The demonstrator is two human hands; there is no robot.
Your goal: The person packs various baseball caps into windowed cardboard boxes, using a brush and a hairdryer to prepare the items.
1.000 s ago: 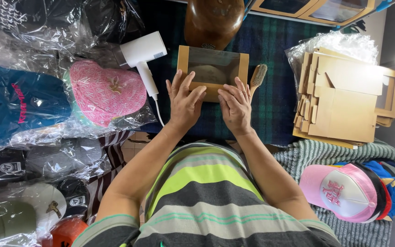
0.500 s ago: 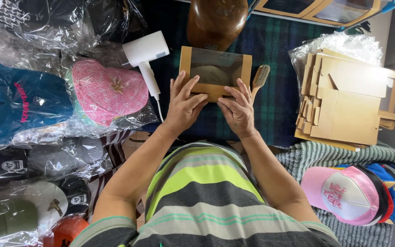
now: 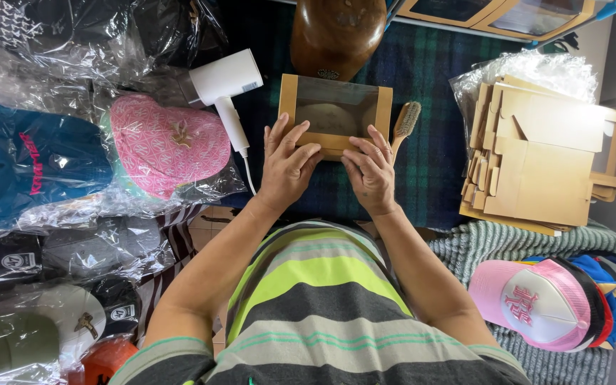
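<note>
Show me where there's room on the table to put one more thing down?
Bare plaid cloth lies between the brush and the flat cardboard stack. A smaller patch sits between the hair dryer and the window box under both hands. The bagged caps crowd the left side, and the loose caps fill the lower right.

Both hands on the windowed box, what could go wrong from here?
1. The left hand and right hand press the near edge of the kraft window box; its clear film could dent.
2. The wooden brush lies right beside the box and could get knocked.
3. The hair dryer cord runs near the left hand; possible snag.
</note>
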